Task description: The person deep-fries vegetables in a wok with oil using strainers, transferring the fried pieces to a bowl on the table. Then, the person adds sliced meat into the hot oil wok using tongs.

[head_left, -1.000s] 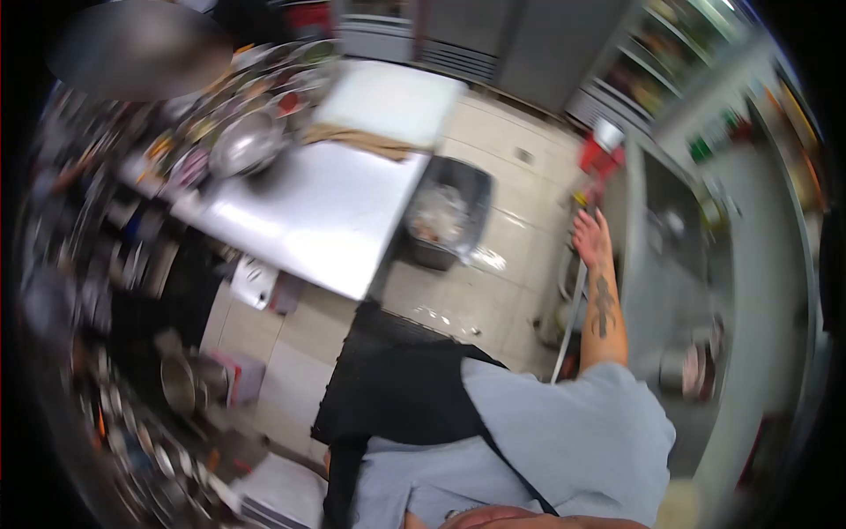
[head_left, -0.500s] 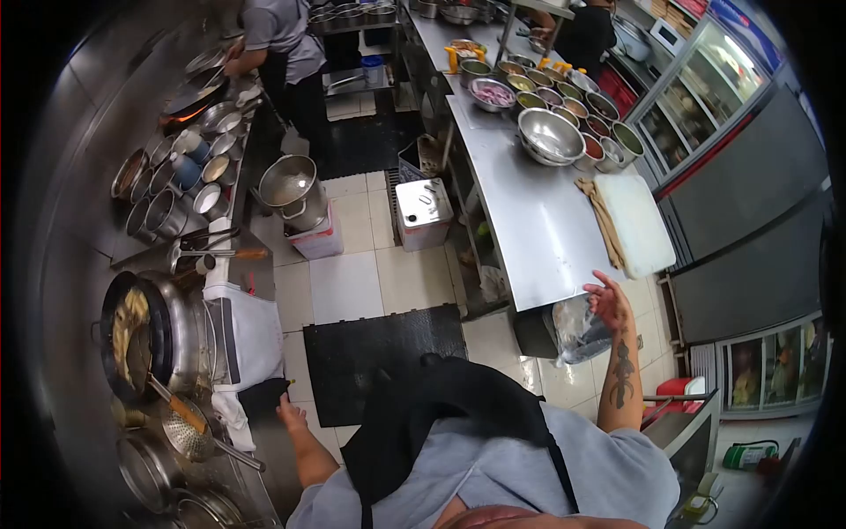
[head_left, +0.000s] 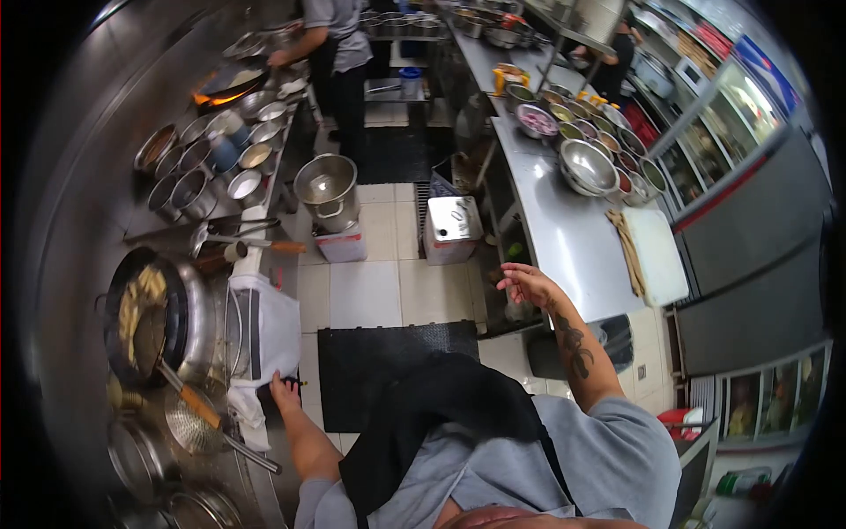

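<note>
1. Fingers of the right hand [head_left: 531,284] are loosely spread and a little curled, with nothing between them; the hand is in the air near the end of the steel worktable [head_left: 577,264].
2. At the lower part of a white cloth [head_left: 278,322] are the fingers of the left hand [head_left: 285,392]; whether they grip it or merely rest there, I cannot tell.
3. That cloth, with a dark grey stripe, hangs over the front edge of the stove counter [head_left: 253,494].
4. Behind it, a black wok [head_left: 179,309] contains pale yellow food [head_left: 148,286]; a wooden-handled utensil [head_left: 189,397] slants across its rim, above a perforated skimmer [head_left: 188,434].
5. Farther along, a steel stockpot [head_left: 339,220] stands on a pale box [head_left: 342,247] on the floor.
6. On the worktable sit a shiny mixing bowl [head_left: 589,166] and a white cutting board [head_left: 659,256], with a brown cloth [head_left: 626,251] along its side.
7. A co-worker [head_left: 339,53] in a grey shirt stands near orange flames [head_left: 211,100] at the far burner.
</note>
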The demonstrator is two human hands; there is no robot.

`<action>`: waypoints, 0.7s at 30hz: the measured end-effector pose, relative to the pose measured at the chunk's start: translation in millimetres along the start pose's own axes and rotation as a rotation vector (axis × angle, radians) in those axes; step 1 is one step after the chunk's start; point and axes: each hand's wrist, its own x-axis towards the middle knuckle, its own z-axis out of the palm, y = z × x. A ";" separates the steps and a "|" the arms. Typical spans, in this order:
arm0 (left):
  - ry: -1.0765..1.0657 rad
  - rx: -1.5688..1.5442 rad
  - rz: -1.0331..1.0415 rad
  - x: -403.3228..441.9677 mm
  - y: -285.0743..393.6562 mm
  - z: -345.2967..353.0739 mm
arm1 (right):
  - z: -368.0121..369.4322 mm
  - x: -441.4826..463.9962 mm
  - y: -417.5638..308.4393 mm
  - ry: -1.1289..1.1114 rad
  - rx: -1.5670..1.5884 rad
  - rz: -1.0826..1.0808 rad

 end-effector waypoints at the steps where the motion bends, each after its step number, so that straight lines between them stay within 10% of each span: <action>1: -0.037 -0.001 0.010 -6.2 4.2 6.9 | 7.5 12.6 -4.0 0.003 -0.060 0.015; 7: 0.237 0.188 0.126 -81.2 27.0 64.0 | 42.0 146.5 9.5 -0.103 -0.624 -0.023; 11: -0.062 -0.176 0.229 -79.1 -30.3 83.4 | 112.5 243.8 59.8 -0.324 -1.285 -0.599; 21: -0.242 -0.580 0.115 -200.8 -20.1 131.3 | 362.8 185.1 91.4 -1.334 -1.331 -0.860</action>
